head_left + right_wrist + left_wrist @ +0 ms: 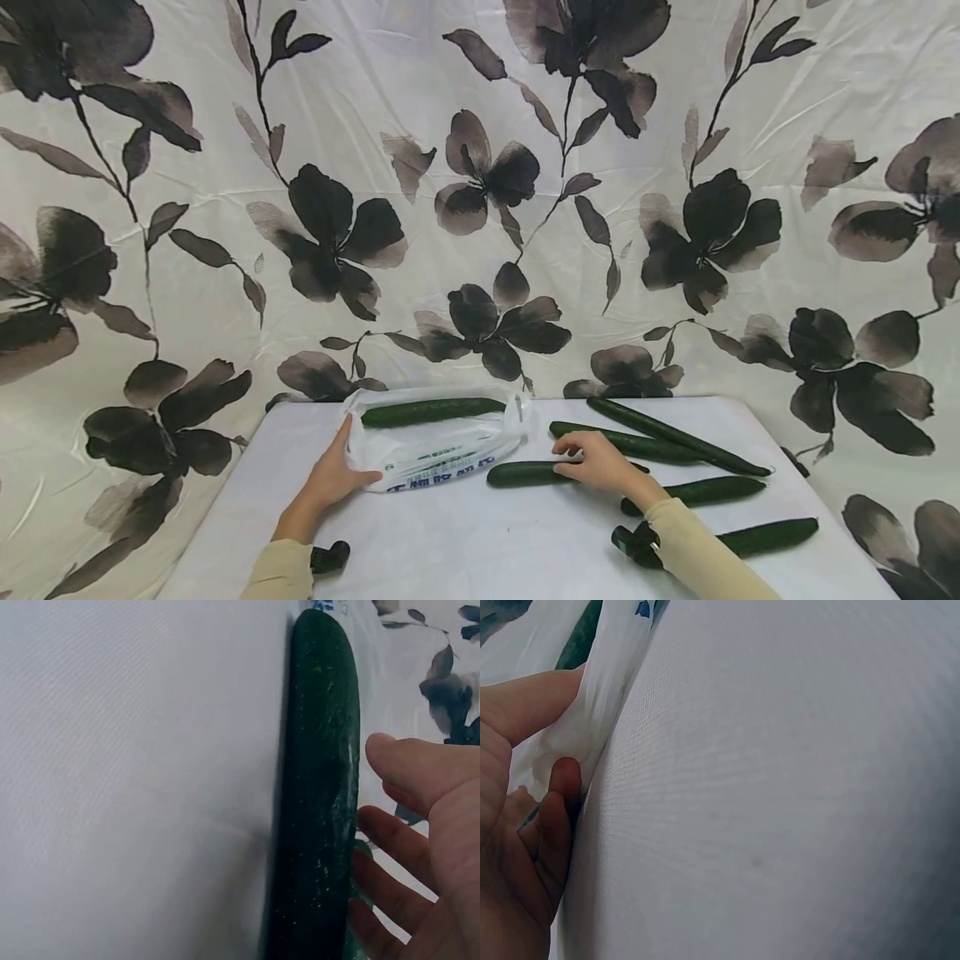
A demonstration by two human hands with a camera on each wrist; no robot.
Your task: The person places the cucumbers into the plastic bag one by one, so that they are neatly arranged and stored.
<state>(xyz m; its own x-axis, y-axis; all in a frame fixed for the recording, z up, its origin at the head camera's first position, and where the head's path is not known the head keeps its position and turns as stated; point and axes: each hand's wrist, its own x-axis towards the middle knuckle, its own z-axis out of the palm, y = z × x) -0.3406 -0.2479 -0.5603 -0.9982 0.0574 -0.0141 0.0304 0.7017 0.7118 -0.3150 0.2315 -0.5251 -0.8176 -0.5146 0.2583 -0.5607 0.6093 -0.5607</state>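
"Pale yellow sleeves (708, 554) are lying nearest us, low over the white counter (465, 554). What are the hands doing?"

"Their left grip (330, 475) is holding the plastic bag (442, 454) at its left end, thumb and fingers curving round the thin film."

"Why there?"

"Probably because soft plastic is needing an anchor — a hold at the end is keeping it from sliding or folding, I'd judge. One bagged cucumber (435, 412) is lying lengthwise in it, likely because that long shape is suiting the bag's length."

"And the right grip (600, 462)?"

"It's arching loosely over a loose cucumber (521, 474), thumb and fingers standing apart and not closing on it. In the right wrist view the thumb is standing off from the green skin, while the fingertips are hovering at one edge; whether they're touching, I can't tell."

"Where is that cucumber lying?"

"On the counter, just beside the bag, one blunt end pointing toward it — so the distance between them is staying short, which seems handy."

"What about the others?"

"Four more cucumbers (727, 490) are lying farther right, perhaps for easy access by that hand. A thin one is slanting against its neighbour, and the lowest is hiding partly behind the right sleeve."
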